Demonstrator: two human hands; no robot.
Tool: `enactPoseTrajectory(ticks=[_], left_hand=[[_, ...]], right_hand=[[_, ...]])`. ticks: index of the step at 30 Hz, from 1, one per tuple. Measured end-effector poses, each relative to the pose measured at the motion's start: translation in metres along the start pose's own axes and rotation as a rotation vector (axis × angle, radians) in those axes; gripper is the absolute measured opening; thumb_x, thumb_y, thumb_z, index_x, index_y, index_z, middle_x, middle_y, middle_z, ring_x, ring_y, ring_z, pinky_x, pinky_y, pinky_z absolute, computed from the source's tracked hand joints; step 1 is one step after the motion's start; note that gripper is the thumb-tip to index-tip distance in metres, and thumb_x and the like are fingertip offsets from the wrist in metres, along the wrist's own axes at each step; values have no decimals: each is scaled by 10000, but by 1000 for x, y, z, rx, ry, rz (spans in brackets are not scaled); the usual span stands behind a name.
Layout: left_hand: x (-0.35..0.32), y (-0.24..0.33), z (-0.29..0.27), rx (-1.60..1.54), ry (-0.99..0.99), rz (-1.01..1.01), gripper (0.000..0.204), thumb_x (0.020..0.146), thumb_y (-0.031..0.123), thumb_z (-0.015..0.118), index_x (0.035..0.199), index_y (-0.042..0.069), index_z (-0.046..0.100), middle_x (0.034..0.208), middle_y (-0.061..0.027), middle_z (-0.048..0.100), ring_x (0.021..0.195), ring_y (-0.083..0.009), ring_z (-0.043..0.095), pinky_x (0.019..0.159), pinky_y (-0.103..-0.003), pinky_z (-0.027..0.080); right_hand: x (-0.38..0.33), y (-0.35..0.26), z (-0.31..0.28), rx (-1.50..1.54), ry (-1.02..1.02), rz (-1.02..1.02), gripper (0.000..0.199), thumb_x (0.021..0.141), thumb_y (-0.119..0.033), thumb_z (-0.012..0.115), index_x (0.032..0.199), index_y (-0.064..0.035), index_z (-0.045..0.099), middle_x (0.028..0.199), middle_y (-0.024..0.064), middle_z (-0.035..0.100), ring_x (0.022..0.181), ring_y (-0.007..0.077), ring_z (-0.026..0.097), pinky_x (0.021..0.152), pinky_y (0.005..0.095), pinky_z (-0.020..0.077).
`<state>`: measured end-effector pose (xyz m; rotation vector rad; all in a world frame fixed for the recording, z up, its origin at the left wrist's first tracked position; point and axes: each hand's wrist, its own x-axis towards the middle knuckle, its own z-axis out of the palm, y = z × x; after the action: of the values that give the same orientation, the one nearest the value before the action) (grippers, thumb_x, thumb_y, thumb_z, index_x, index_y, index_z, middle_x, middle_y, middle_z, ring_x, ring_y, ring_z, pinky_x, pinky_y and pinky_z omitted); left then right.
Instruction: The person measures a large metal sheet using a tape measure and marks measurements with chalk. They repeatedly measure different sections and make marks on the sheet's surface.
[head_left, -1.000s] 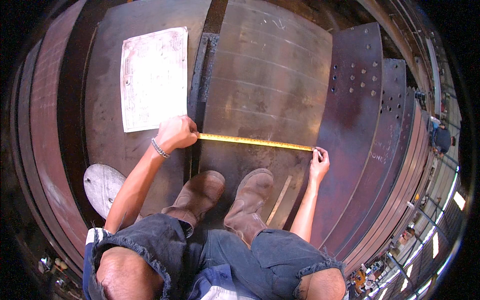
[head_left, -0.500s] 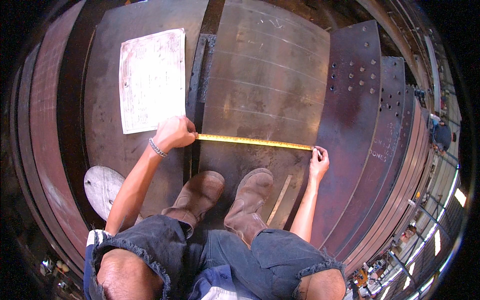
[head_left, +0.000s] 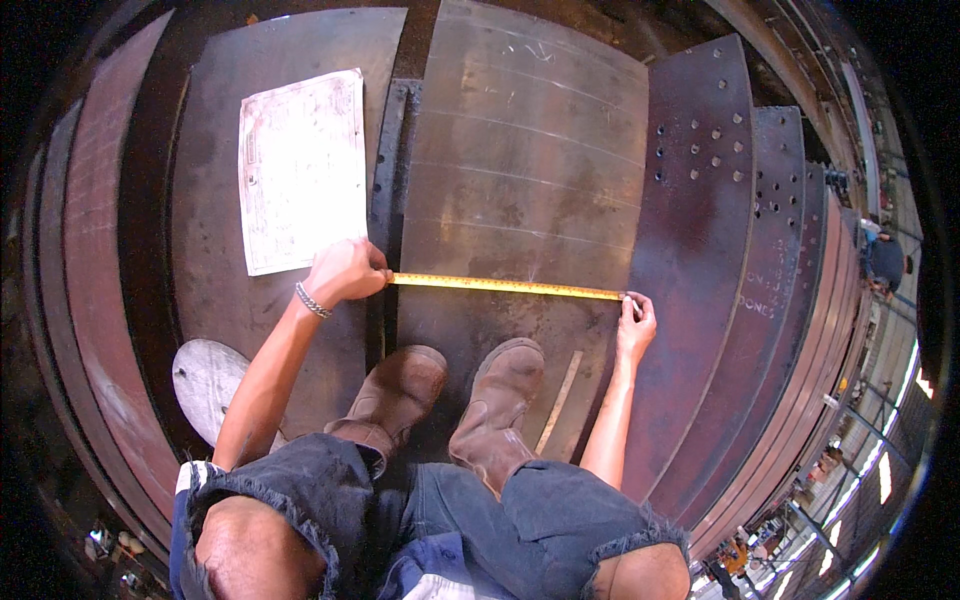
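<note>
Tape measure stretched across a steel plate, unchanged from a moment ago.

The left hand [head_left: 345, 272] stays clenched on the yellow tape measure [head_left: 505, 287] at the plate's [head_left: 530, 150] left edge; the right hand [head_left: 637, 325] pins its far end at the right edge, mid-frame. The tape runs between them, just above the boots [head_left: 440, 395]. A paper sheet [head_left: 300, 165] lies upper left; bare plate stretches above the tape.

Tape measure [head_left: 505, 287] across plate [head_left: 520, 200], sheet [head_left: 300, 170] left
</note>
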<state>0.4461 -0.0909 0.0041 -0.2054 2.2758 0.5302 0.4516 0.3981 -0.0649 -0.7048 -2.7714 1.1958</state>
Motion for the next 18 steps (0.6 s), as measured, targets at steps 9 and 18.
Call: enactPoseTrajectory(ticks=[9,18], left_hand=[[0,-5,2,22,32,47,269,752,352,682,891,135,759,811,-148,704,769,-301,682,728,-391,532],[-19,-3,6,-82,-50,133,275,802,330,626,913,111,748,752,-110,701,720,-256,677,698,-364,520]], right_hand=[[-3,-12,1,-49,30,-29,119,897,-136,629,967,-45,659,872,26,705,831,106,650,751,259,494],[-1,-7,-2,-7,20,13,126,886,-133,627,961,-40,666,865,44,704,833,126,652,769,274,495]])
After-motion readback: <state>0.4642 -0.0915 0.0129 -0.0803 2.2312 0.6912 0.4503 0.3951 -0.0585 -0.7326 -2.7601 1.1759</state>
